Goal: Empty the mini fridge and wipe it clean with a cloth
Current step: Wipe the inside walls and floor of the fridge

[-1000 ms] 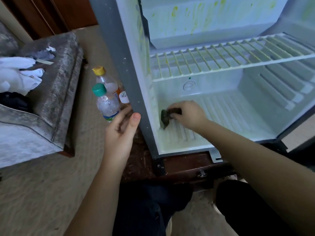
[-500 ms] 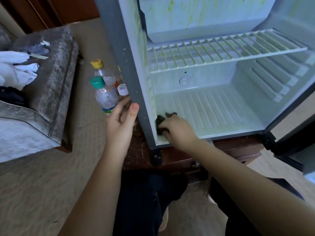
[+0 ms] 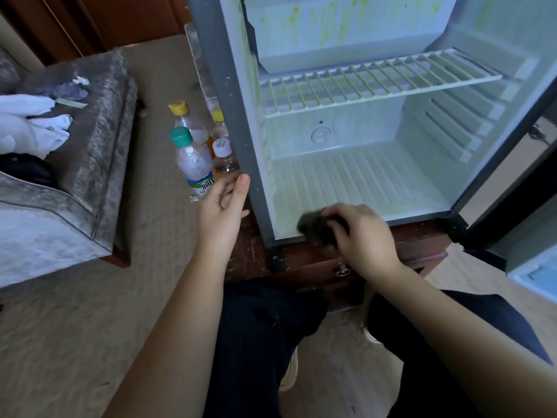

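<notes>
Kneeling in dark trousers [image 3: 265, 342] on the carpet [image 3: 105, 327], the person faced the open mini fridge [image 3: 232, 116]. The right grip [image 3: 364, 236] was curled round a dark cloth [image 3: 313, 226], blurred in the view. It pressed the cloth on the front lip of the fridge floor [image 3: 361, 182], near the corner at 7 o'clock. The left grip [image 3: 221, 212] was loose and held nothing, its thumb against the grey front edge of the fridge's left wall.

Beyond the cloth, toward 12 o'clock, the ribbed floor lay bare as far as the back wall, giving free room to 3 o'clock as well. Overhead, a wire shelf [image 3: 376, 82] capped that space. The door [image 3: 527, 206] swung wide at 3 o'clock. The fridge stood on a low wooden counter [image 3: 422, 245], speckled with crumbs.

At 11 o'clock of the left grip, bottles crowded just beside the fridge wall: a green-capped bottle [image 3: 194, 164] nearest, a white-capped bottle [image 3: 223, 155] beside it, and a yellow-capped bottle [image 3: 187, 122] behind. At 9 o'clock, well apart, sat a grey armchair [image 3: 90, 140] with white cloths [image 3: 30, 125] on it.

Farther in, a round dial [image 3: 321, 134] sat on the back wall, and yellow-green streaks [image 3: 325, 25] ran down the panel above the shelf.

The green-capped bottle's label carried Chinese characters, partly hidden by the left grip.
</notes>
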A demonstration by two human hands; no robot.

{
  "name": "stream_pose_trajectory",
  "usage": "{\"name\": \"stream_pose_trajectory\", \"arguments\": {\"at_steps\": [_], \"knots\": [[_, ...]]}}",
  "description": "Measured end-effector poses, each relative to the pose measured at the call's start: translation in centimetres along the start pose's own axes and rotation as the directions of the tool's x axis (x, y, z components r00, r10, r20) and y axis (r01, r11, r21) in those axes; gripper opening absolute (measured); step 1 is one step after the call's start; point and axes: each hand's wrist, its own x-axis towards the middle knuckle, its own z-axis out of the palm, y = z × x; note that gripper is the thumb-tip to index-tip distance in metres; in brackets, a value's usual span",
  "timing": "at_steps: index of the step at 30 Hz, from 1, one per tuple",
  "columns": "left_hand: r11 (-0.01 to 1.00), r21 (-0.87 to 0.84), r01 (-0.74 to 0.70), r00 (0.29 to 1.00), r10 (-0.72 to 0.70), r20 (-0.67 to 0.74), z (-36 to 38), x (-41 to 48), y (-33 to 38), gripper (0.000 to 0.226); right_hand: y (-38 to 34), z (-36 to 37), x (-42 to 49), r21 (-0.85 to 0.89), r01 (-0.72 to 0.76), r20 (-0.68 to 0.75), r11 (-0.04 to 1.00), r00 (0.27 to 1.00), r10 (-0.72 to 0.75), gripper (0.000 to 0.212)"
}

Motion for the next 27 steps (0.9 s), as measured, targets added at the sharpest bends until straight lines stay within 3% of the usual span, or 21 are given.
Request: {"name": "stream_pose_trajectory", "arguments": {"at_steps": [3,5,7,13,18,21,27], "knots": [[1.0,-0.009,0.006,1.0,-0.006,-0.014,-0.1,0.0,-0.2,0.008,0.1,-0.3,1.3,-0.009,-0.022,0.143,1.0,0.989,0.023,0.018],[1.0,-0.004,-0.001,1.0,0.001,-0.008,-0.2,0.2,-0.4,0.007,0.9,-0.3,2.4,0.013,-0.06,0.0,0.998,0.998,0.06,0.018],[1.0,-0.007,-0.006,1.0,0.006,-0.007,-0.3,0.5,-0.6,0.007,1.6,-0.3,3.7,0.155,-0.106,-0.142,0.982,0.982,0.128,0.024],[1.0,-0.015,-0.019,1.0,0.019,-0.004,-0.3,1.1,-1.0,0.005,2.3,4.5,8.6,0.119,-0.207,-0.044,0.971,0.976,0.213,0.037],[0.999,-0.044,-0.019,1.0,0.018,-0.018,-0.2,1.0,-1.1,0.004,-1.4,7.5,11.4,-0.051,0.037,0.194,0.998,0.981,-0.026,0.042],[0.999,-0.045,-0.014,1.0,0.013,-0.014,-0.1,0.8,-0.9,0.004,-1.8,7.3,11.0,-0.129,0.114,0.271,0.985,0.96,-0.076,0.035],[0.998,-0.056,0.02,0.999,-0.023,-0.047,0.1,-0.3,-0.7,0.004,-1.7,4.6,3.2,-0.019,0.157,0.292,0.987,0.945,-0.145,0.025]]}}
